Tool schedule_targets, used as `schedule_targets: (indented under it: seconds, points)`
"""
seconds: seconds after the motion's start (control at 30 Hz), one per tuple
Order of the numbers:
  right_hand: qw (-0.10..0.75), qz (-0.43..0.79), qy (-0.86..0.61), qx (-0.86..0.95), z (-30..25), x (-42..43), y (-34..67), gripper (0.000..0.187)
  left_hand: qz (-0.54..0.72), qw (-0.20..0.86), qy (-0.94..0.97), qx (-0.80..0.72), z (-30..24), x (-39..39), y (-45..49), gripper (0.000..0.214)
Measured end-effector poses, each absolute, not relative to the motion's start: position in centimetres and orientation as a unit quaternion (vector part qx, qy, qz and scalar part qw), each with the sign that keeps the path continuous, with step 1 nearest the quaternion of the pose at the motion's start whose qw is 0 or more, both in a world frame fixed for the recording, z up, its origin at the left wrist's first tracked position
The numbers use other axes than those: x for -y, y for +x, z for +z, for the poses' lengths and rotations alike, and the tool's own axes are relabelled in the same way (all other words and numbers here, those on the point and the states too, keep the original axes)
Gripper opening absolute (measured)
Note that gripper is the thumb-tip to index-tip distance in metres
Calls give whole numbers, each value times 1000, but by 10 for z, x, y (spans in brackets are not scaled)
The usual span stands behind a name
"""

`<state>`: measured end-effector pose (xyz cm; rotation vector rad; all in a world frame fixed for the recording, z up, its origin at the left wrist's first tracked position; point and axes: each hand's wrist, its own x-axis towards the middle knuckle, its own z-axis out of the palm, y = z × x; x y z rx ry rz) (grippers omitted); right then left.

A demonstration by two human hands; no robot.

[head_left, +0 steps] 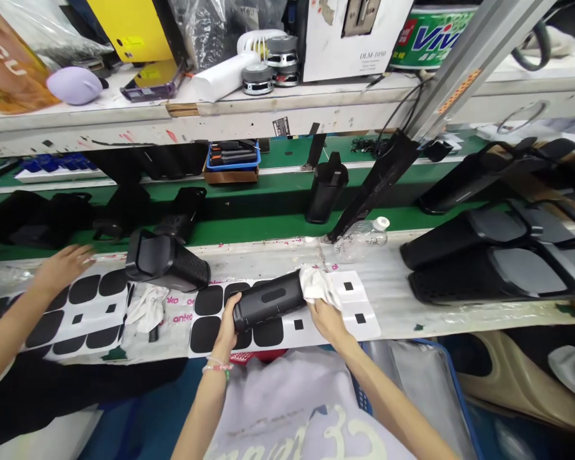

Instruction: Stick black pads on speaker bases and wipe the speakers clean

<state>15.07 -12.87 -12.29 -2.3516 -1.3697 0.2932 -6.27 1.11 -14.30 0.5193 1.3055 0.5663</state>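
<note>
My left hand point(229, 321) is closed around the near end of a black speaker body point(269, 301) that lies on its side on the bench. At the speaker's other end, my right hand point(326, 317) grips a white cloth point(317, 285) and presses it against the speaker. Under the speaker lies a white sheet of black rounded stickers point(211, 300).
Another person's hand point(62, 265) rests on a second sticker sheet point(84, 306) at the left. A black speaker point(165, 260) lies beside it. Several speaker bodies point(489, 268) are stacked at the right. A clear bottle point(364, 235) lies behind. A green conveyor point(268, 220) runs past.
</note>
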Motion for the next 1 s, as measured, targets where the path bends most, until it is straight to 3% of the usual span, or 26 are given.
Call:
schedule_targets:
  seconds: [0.2,0.37,0.63,0.83,1.0]
  points:
    - [171,134,-852,476,-120,117,158,43,236,722,254,-599,-144,-12,-65,36]
    - [177,168,-856,456,-123,117,156,27,248,715,263,-599,-146,-12,-64,32]
    - [389,197,-814,384,-126,143,156,30,243,715,270,-597,-143,-12,-64,32]
    - [563,174,-799,120,-127,191,162,52,209,721,262,-606,-140,-13,-64,38]
    - [604,135,-784,42,-123,170,159,49,197,726,256,-607,-141,-17,-64,43]
